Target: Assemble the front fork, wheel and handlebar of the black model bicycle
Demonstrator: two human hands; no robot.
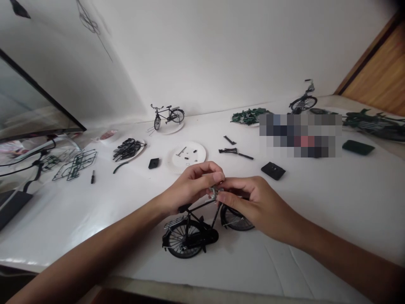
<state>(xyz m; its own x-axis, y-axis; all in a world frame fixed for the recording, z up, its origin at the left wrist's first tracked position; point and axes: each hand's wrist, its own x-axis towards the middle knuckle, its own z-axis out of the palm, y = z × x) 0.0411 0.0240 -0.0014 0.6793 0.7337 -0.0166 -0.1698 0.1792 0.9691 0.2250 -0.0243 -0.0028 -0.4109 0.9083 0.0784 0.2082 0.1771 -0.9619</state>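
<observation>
A small black model bicycle [193, 232] stands upright on the white table [316, 219], close to the front edge. My left hand [193, 185] and my right hand [249, 202] meet above its front end. Both pinch a small silvery part [214, 192] at the handlebar area. The fingers of both hands are closed around it. My right hand covers part of the front wheel [236, 219].
A paper plate [190, 156] holds small metal parts. Another plate carries black pieces [128, 148]. Finished model bicycles stand at the back [168, 115] and back right [303, 100]. Green part frames [74, 164], black blocks [273, 170] [153, 163], a tool [236, 153] and a monitor [28, 105] lie around.
</observation>
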